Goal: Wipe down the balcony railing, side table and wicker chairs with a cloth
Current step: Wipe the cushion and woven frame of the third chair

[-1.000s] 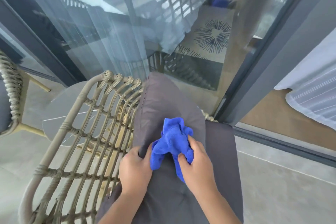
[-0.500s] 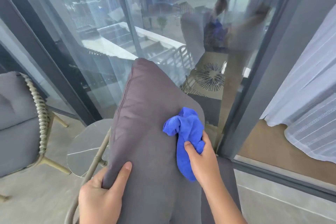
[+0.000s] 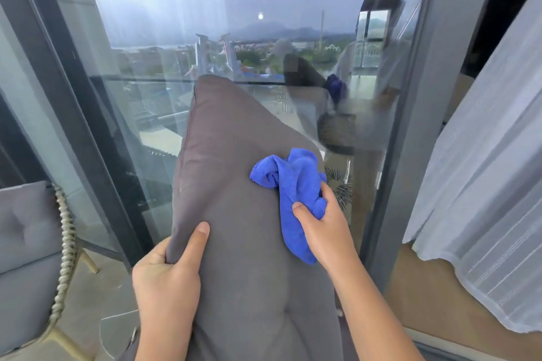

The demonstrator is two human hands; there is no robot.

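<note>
While my left hand (image 3: 165, 281) grips the grey cushion (image 3: 234, 184), my right hand (image 3: 325, 228) clutches the bunched blue cloth (image 3: 293, 182) against it.

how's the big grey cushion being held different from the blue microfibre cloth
The large grey fabric cushion is smooth, puffy and stands upright; the blue microfibre cloth is small, crumpled and bunched against the cushion's face. The left hand grips the cushion by its left edge, thumb on the front, while the right hand holds the cloth wadded in its fingers. Both are soft textiles, each held in one hand.
</note>
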